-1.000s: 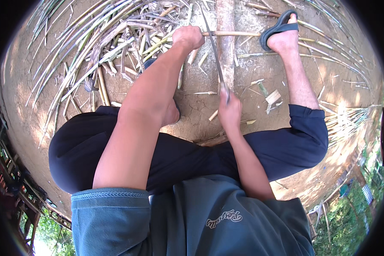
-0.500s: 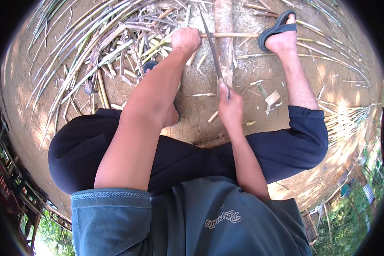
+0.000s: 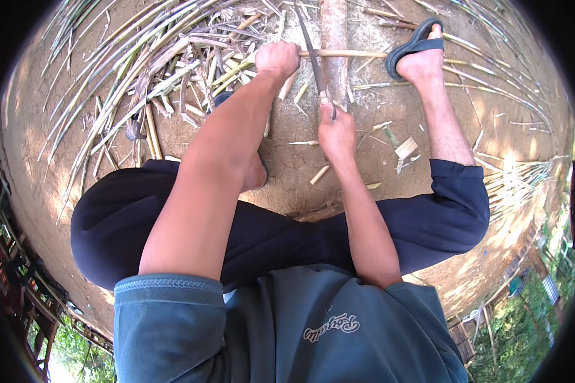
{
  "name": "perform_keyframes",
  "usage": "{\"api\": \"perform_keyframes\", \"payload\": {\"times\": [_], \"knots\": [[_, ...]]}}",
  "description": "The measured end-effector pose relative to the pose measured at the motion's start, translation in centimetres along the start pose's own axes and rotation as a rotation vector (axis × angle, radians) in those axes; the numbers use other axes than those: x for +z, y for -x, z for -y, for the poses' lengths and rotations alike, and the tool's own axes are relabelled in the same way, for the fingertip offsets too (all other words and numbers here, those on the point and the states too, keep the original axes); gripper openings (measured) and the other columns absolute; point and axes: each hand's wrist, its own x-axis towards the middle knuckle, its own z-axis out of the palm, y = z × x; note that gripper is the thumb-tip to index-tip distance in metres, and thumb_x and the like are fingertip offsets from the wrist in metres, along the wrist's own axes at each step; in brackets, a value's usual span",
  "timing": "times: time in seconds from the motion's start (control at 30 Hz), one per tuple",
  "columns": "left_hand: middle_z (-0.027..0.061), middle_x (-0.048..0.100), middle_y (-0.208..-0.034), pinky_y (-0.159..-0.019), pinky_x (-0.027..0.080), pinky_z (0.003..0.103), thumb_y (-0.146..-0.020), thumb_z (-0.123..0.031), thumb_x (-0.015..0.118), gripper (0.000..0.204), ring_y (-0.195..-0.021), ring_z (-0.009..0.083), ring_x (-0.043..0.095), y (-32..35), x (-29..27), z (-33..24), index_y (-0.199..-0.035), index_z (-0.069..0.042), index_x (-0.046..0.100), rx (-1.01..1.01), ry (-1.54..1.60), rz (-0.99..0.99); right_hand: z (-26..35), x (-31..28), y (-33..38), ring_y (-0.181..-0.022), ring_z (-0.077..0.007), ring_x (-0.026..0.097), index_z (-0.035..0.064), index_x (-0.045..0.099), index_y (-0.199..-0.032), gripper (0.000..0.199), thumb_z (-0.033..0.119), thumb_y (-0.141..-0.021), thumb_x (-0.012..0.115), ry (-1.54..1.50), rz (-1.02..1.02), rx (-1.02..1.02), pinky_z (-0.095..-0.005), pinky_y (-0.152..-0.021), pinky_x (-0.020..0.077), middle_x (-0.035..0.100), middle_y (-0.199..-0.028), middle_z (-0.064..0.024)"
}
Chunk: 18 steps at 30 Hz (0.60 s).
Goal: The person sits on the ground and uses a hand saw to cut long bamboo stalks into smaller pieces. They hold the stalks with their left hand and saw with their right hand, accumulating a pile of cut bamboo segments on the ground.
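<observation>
Clearly, left fingers (image 3: 291,57) grip one stalk (image 3: 363,54) — right fingers (image 3: 344,127) one long-bladed tool (image 3: 316,70).

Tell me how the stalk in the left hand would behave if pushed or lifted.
The stalk is probably fairly stiff: it runs nearly straight from the left hand to the right sandal. Its slenderness suggests little weight for its length. Seemingly rounded, it might roll if released.

Left fingers (image 3: 290,60) around a pale stalk (image 3: 358,53), right fingers (image 3: 344,127) around a long-bladed tool (image 3: 314,62) across the stalk
</observation>
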Motion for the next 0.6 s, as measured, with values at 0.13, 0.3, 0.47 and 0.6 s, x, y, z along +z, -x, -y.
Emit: {"api": "perform_keyframes", "payload": {"times": [0.13,0.3,0.47,0.6], "knots": [[0.0178,0.071,-0.091,-0.075,0.056,0.042,-0.09,-0.019,0.047,0.03,-0.084,0.0312,0.071,1.1,0.0,-1.1,-0.094,-0.004,0.072,-0.057,-0.003,0.127,-1.8,0.8,0.8,-0.062,-0.0383,0.058,-0.0019,0.066,-0.094,0.038,0.033,-0.097,0.049,-0.03,-0.115,-0.105,-0.0466,-0.061,0.0443,0.057,-0.066,-0.0247],[0.0179,0.071,-0.095,-0.076,0.057,0.041,-0.087,-0.017,0.048,0.029,-0.09,0.0316,0.07,1.5,0.3,-1.0,-0.095,-0.003,0.072,-0.075,-0.02,0.125,-2.0,1.1,2.2,-0.057,-0.0297,0.054,-0.0022,0.067,-0.098,0.041,0.035,-0.098,0.05,-0.116,-0.121,-0.027,-0.0454,-0.06,0.0434,0.052,-0.061,-0.0222],[0.0121,0.068,-0.095,-0.08,0.05,0.042,-0.084,-0.017,0.055,0.02,-0.092,0.028,0.066,2.4,1.0,-0.3,-0.095,-0.004,0.065,0.146,-0.063,-0.108,-6.1,4.2,0.7,-0.092,-0.042,0.064,-0.0015,0.056,-0.125,0.047,0.037,-0.098,0.048,-0.199,-0.079,-0.114,-0.046,-0.082,0.0476,0.065,-0.097,-0.028],[0.0066,0.059,-0.091,-0.083,0.04,0.042,-0.082,-0.016,0.056,0.014,-0.094,0.0228,0.057,4.1,3.3,-0.4,-0.094,-0.008,0.056,0.204,-0.172,-0.411,-5.2,3.8,0.8,-0.108,-0.0433,0.059,-0.0029,0.049,-0.13,0.051,0.037,-0.098,0.048,-0.191,-0.109,-0.134,-0.0456,-0.093,0.0443,0.061,-0.115,-0.0284]]}}
